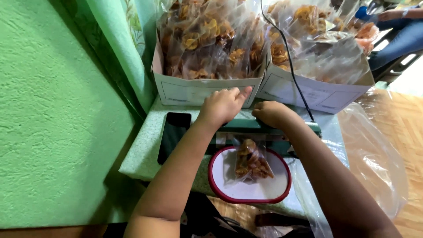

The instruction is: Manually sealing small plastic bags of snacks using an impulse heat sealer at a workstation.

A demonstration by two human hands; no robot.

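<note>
Both hands, left (pixel 222 105) and right (pixel 272 113), press down closed on the green sealer bar (pixel 246 125). Beneath it, the snack bag (pixel 250 162) rests on a white plate (pixel 238 187). Uneven pressure could probably leave the seam weak.

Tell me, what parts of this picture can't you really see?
- Head view: the green sealer is mostly hidden under the left hand and right hand.
- The snack bag top disappears under the sealer bar.
- The boxes of bagged snacks are cut off by the top edge.
- The nearby person is cut off at the corner.
</note>
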